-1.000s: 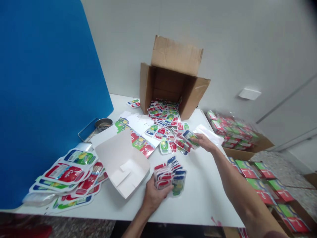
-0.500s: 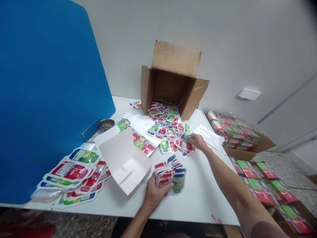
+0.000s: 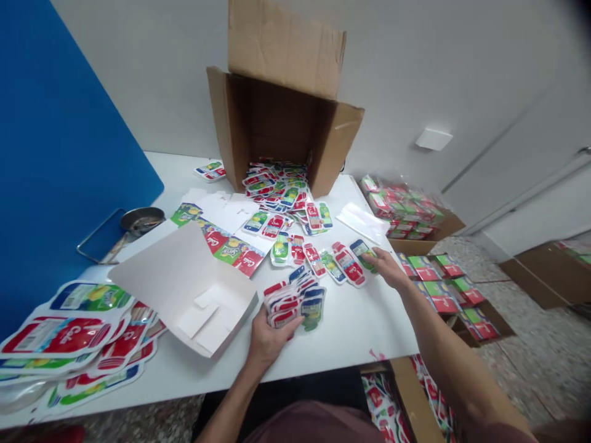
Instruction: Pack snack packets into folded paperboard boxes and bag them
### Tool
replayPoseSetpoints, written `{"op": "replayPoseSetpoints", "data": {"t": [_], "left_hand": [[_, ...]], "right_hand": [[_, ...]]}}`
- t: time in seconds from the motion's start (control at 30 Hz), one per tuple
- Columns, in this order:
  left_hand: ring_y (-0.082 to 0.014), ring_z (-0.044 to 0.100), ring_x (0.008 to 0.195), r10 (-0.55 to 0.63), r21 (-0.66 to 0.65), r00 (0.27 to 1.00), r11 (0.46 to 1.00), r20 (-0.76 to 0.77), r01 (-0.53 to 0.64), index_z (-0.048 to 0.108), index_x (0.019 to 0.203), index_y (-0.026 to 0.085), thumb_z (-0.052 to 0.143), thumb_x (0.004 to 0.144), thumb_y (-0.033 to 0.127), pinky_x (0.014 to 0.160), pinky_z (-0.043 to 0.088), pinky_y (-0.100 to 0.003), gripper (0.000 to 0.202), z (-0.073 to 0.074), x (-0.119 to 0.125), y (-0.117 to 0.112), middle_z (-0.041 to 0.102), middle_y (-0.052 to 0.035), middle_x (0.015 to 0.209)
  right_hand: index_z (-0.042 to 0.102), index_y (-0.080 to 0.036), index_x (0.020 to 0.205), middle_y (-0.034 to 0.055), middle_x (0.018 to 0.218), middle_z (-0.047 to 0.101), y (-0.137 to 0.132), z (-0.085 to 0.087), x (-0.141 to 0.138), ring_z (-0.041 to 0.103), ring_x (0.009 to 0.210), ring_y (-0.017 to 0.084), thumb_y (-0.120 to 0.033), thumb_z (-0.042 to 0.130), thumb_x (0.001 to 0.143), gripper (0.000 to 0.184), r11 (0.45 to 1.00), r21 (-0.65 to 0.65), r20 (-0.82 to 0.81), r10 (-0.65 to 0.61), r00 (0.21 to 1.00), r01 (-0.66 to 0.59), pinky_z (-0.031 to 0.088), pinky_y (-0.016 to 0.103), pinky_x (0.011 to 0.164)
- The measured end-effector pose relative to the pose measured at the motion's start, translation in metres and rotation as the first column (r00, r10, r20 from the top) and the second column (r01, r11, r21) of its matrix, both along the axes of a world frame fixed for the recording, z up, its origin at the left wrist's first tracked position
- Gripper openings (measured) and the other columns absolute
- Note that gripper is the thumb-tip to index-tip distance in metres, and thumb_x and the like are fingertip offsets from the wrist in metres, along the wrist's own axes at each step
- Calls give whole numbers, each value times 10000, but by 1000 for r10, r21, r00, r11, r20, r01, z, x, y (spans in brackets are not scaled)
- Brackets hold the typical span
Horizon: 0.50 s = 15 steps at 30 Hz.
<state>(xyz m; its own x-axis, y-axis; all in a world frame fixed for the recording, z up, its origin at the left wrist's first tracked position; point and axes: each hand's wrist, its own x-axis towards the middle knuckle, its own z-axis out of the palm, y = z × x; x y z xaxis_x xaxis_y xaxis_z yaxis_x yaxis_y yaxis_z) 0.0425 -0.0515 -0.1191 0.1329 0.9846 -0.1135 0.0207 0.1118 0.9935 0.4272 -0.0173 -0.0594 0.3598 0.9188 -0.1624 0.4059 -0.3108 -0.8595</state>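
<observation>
sachets point(image 3: 293, 301) in left hand point(image 3: 270, 341), right hand point(image 3: 388, 269)

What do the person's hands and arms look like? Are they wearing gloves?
No gloves! The left hand and the right hand are both bare. The left forearm and the right forearm are bare too, with no sleeve covering them, and no watch or bracelet shows. A dark maroon shirt shows at the bottom of the view.

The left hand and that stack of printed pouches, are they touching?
Touching: the head view shows the left hand clasping the stack of printed pouches from below.
</observation>
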Motion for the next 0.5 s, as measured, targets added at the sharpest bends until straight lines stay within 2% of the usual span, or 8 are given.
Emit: {"op": "replayPoseSetpoints", "data": {"t": [0.1, 0.17, 0.27, 0.37, 0.43, 0.5], "left_hand": [[-288, 805, 926, 11, -2, 1000, 1000, -2, -11, 663, 1138, 119, 925, 671, 356, 879, 668, -392, 585, 2, 1, 0, 822, -116, 1046], [-285, 807, 922, 7, 0, 1000, 1000, 11, -7, 665, 1134, 122, 922, 673, 347, 877, 671, -396, 573, 3, 2, 0, 823, -111, 1042], [-281, 806, 935, 5, 8, 1000, 1000, 29, -6, 663, 1148, 128, 921, 677, 330, 882, 672, -395, 573, 4, 2, 0, 823, -107, 1056], [-284, 805, 944, 9, 16, 999, 1000, 39, -9, 663, 1163, 130, 923, 680, 328, 887, 672, -405, 583, 4, 2, -1, 820, -110, 1072], [-287, 804, 946, -5, 16, 999, 1000, 49, 4, 661, 1169, 128, 923, 685, 332, 893, 670, -414, 588, 3, 2, -2, 819, -113, 1075], [-289, 802, 955, -15, 15, 999, 1000, 53, 14, 658, 1175, 126, 923, 687, 334, 905, 666, -421, 593, 2, 1, -2, 817, -117, 1086]], "right_hand": [[679, -207, 1087, 95, 972, 781, 7, 3, -5, 751, 883, 289, -624, 671, 823, 493, 999, 6, -76, 54, 996, -54, 610, 398, 791], [679, -210, 1084, 83, 951, 778, 17, 2, -10, 748, 876, 276, -599, 654, 839, 461, 997, -7, -69, 73, 995, -74, 603, 380, 790], [684, -202, 955, 91, 935, 767, 36, -6, -18, 725, 943, 296, -530, 718, 800, 365, 998, -49, 34, 51, 998, -49, 571, 357, 789], [645, -199, 843, 131, 1033, 749, 51, -18, -28, 659, 1126, 343, -401, 773, 753, 256, 997, -68, 185, -23, 982, 36, 518, 347, 850], [637, -197, 881, 155, 1119, 730, 56, -23, -32, 609, 1219, 357, -343, 758, 764, 222, 993, -73, 252, -68, 965, 89, 491, 348, 886], [646, -196, 966, 158, 1158, 723, 60, -26, -34, 609, 1220, 347, -312, 766, 753, 270, 989, -94, 271, -83, 959, 113, 491, 345, 879]]}}
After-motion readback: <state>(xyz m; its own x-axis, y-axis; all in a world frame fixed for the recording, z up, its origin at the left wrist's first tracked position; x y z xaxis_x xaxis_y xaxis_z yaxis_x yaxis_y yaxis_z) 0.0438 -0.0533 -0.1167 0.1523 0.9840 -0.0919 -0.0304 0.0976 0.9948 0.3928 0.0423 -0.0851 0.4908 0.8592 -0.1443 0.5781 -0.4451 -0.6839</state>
